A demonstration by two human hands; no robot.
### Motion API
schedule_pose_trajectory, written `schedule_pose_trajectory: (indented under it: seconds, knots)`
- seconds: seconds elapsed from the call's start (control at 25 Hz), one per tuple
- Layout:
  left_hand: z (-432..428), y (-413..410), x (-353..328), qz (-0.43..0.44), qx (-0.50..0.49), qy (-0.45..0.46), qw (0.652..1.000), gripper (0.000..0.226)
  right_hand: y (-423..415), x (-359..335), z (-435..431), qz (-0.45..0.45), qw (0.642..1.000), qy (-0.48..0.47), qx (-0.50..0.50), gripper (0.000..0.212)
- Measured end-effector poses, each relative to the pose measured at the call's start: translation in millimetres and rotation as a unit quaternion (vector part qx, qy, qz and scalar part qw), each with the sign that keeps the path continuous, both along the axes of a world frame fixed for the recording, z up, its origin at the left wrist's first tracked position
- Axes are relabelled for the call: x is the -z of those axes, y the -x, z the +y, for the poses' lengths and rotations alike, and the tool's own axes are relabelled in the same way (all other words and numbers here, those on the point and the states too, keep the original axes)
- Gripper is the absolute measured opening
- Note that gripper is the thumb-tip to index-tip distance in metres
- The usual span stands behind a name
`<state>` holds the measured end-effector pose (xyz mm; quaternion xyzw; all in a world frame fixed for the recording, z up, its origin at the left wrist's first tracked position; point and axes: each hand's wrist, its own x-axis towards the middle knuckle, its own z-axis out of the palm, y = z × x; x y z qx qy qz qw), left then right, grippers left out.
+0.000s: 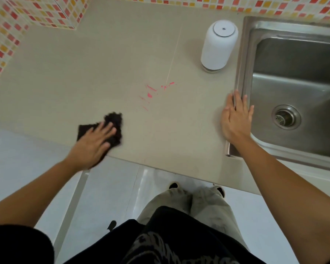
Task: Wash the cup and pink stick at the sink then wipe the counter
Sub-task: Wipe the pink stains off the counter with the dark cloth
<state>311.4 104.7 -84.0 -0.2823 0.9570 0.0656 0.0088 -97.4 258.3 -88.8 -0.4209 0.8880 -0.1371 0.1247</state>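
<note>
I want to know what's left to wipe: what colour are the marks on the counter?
Pink streaks, clearest in the head view, on the beige counter.

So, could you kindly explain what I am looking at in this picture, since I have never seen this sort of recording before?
There is no machine here. A person wears a camera on the head, so the one picture looks forward and down at their own arms, legs and shoes. In front of them is a beige counter with a steel sink set into its right side. The left hand lies flat on a dark cloth, pressing it on the counter near the front edge. The right hand is open, holds nothing, and rests at the rim of the sink. Between the hands are pink smears, not yet wiped. A white container with a round lid stands beside the sink. No cup or pink stick can be seen.
</note>
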Motion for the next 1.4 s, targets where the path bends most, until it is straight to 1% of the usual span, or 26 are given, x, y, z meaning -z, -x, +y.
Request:
schedule_pose_trajectory:
  seconds: [0.04,0.08,0.12,0.2,0.24,0.28,0.32,0.4,0.48,0.56,0.6,0.64,0.68,0.8,0.88,0.96,1.0,1.08,1.12,1.16,1.2,1.24,1.28,1.32,1.36,1.4]
  knots:
    - [-6.6,5.4,-6.7,0.001,-0.079,-0.021,0.997,0.062,0.0,0.0,-1.0,0.001,1.0,0.001,0.002,0.05]
    - [-0.8,20.2,-9.2,0.009,-0.111,-0.029,0.993,0.067,-1.0,0.1,-1.4,0.002,1.0,0.0,0.001,0.05]
    - [17.9,42.0,-6.6,0.012,-0.091,-0.02,0.996,0.066,-1.2,-0.2,-1.3,0.007,1.0,-0.001,-0.001,0.05]
    - [68.7,85.5,4.5,0.024,0.055,0.02,0.998,0.054,-1.4,-1.1,-1.6,0.021,1.0,-0.009,-0.005,0.051]
    - [86.2,90.5,11.8,0.02,0.122,0.024,0.992,0.051,-2.7,-1.0,-0.9,0.028,0.999,-0.017,-0.005,0.052]
    - [89.4,87.0,12.3,-0.006,0.168,0.014,0.986,0.049,-4.2,0.0,-0.4,0.036,0.999,-0.024,-0.007,0.052]
    - [78.4,75.6,11.3,-0.007,0.193,0.02,0.981,0.047,-5.3,0.6,-0.3,0.043,0.999,-0.03,-0.011,0.053]
    - [40.1,49.3,4.6,-0.008,0.186,0.026,0.982,0.046,-5.1,0.2,-0.7,0.047,0.998,-0.039,-0.014,0.053]
    - [14.1,35.5,-3.3,0.006,0.141,0.019,0.99,0.046,-5.3,1.8,-1.8,0.055,0.998,-0.036,-0.009,0.054]
    - [26.9,45.7,2.0,0.008,0.072,0.011,0.997,0.046,-3.2,1.2,-1.2,0.059,0.997,-0.041,-0.014,0.054]
    - [42.4,55.0,5.7,0.026,0.044,0.019,0.999,0.046,-3.1,0.9,-1.5,0.055,0.997,-0.043,-0.013,0.054]
    - [55.7,58.6,8.1,0.041,0.041,0.017,0.998,0.046,-4.1,1.1,-1.9,0.055,0.998,-0.043,-0.009,0.054]
    - [64.6,55.1,9.4,0.043,0.061,0.009,0.997,0.046,-5.2,1.7,-1.8,0.059,0.997,-0.041,-0.005,0.053]
    - [69.2,16.4,8.9,0.025,0.197,0.022,0.98,0.044,-3.4,1.6,-2.4,0.055,0.998,-0.034,-0.007,0.053]
    - [68.1,7.1,5.2,0.018,0.234,0.013,0.972,0.044,-3.9,1.2,-2.0,0.056,0.998,-0.034,-0.005,0.055]
    - [69.0,13.9,1.6,0.055,0.202,-0.035,0.977,0.041,-5.8,2.0,-2.1,0.062,0.998,-0.031,-0.001,0.057]
    - [70.0,22.1,-3.9,0.092,0.177,-0.066,0.978,0.04,-4.4,2.4,-2.6,0.062,0.998,-0.029,0.0,0.056]
    - [65.2,39.2,-19.0,0.182,0.071,-0.104,0.975,0.045,-4.6,2.7,-2.8,0.054,0.998,-0.027,0.0,0.055]
    - [58.7,50.5,-21.8,0.205,-0.002,-0.101,0.973,0.05,-5.7,2.3,-2.6,0.057,0.998,-0.024,0.0,0.056]
    - [50.8,66.0,-21.2,0.19,-0.069,-0.094,0.975,0.058,-6.1,2.6,-2.1,0.059,0.998,-0.021,0.001,0.057]
    - [47.1,87.0,-21.5,0.148,-0.112,-0.094,0.978,0.065,-5.9,2.7,-1.8,0.059,0.998,-0.019,0.003,0.059]
    - [51.7,108.8,-19.8,0.111,-0.106,-0.072,0.985,0.069,-5.7,3.3,-1.8,0.056,0.998,-0.019,0.004,0.06]
    - [65.1,126.3,-14.2,0.081,-0.055,-0.051,0.994,0.068,-5.7,3.2,-2.1,0.053,0.998,-0.02,0.005,0.061]
    - [81.6,134.4,-6.3,0.049,0.036,-0.017,0.998,0.063,-6.0,3.3,-2.1,0.052,0.998,-0.02,0.006,0.062]
    - [96.2,130.4,1.1,0.024,0.119,0.001,0.993,0.056,-6.2,3.1,-2.4,0.052,0.998,-0.019,0.005,0.062]
    - [102.6,113.2,6.4,0.002,0.171,0.001,0.985,0.05,-5.9,3.5,-2.2,0.052,0.998,-0.018,0.004,0.063]
